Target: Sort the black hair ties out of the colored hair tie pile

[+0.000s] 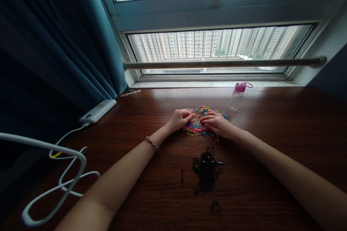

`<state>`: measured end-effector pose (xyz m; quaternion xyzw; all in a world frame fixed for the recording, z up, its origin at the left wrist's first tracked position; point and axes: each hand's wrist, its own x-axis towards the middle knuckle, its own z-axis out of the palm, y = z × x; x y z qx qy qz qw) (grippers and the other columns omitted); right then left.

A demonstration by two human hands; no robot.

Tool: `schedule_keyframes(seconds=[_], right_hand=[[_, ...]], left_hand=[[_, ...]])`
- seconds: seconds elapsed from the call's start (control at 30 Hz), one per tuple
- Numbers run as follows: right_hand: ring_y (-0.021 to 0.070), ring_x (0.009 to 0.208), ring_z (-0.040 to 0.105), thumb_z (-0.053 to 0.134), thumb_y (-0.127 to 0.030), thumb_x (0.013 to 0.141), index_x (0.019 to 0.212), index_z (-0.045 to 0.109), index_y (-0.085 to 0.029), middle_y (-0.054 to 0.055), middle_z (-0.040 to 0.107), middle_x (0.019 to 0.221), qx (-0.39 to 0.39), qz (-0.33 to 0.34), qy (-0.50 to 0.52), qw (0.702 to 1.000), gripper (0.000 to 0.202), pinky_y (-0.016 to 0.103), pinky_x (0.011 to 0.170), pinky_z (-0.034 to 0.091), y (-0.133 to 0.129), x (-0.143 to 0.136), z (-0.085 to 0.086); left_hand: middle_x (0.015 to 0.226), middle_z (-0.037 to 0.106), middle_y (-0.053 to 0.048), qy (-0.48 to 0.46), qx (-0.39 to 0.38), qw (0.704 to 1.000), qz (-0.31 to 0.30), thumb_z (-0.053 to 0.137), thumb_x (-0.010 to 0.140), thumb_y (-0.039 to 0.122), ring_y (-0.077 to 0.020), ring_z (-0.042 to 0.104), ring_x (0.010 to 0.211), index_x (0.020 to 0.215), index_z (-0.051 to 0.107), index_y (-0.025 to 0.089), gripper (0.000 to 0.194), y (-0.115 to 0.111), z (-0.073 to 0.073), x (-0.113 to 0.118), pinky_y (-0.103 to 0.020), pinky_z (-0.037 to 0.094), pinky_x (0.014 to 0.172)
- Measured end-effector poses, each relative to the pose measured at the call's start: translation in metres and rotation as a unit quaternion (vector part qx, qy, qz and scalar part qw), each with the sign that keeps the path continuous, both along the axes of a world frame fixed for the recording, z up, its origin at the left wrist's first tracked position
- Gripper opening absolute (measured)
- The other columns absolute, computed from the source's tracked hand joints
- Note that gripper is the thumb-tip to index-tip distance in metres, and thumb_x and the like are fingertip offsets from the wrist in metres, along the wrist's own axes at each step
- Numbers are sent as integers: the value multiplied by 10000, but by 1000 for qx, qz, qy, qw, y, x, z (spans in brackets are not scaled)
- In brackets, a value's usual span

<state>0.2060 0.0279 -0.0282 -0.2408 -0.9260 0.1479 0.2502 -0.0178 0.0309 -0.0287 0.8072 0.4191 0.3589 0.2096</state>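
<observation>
At the far left we see a teal curtain hanging beside the window; below it a white cable loops off the edge and runs up to a white power bank lying on the desk, probably parked there to stay out of the working area. Moving right, our left hand, with a beaded bracelet on its wrist, rests at the left edge of the pile of coloured rubber bands; its fingers are curled with the tips pressed into the bands, though we cannot tell whether any single band is pinched. The pile sits mid-desk, near the window side, spread flat so that the colours can be told apart; nearer to us, well apart from it, lies a heap of black bands, with one stray black loop closer still, which looks like a sorted-out group. Our right hand lies over the right part of the coloured pile, fingers loosely bent and touching the bands; what it grips, if anything, is hidden. Just beyond stands a clear bottle with a pink lid.
</observation>
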Motion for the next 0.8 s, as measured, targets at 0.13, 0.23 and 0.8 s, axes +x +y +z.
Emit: schedule_keyframes(seconds=[0.13,0.23,0.8], right_hand=[[203,926,572,484,-272,832,928,668,-170,87,644,988,-136,-42,122,982,231,384,879,420,-2,0,11],[193,817,610,591,-350,750,893,661,-144,83,664,867,-308,-85,224,921,261,352,777,479,-4,2,21],[175,844,605,469,-277,854,965,628,-151,83,646,939,-193,43,48,979,231,305,748,505,-41,-16,38]], left_hand=[[803,669,-51,-16,6,999,28,483,815,342,-164,607,764,781,663,148,267,1,1,-2,-272,475,739],[845,661,-58,-22,34,997,70,493,807,324,-170,603,804,820,643,151,229,4,1,-3,-284,471,766],[1091,618,-50,-103,-63,991,51,304,894,378,-180,547,1033,1055,591,180,384,12,-10,-1,-313,416,918]])
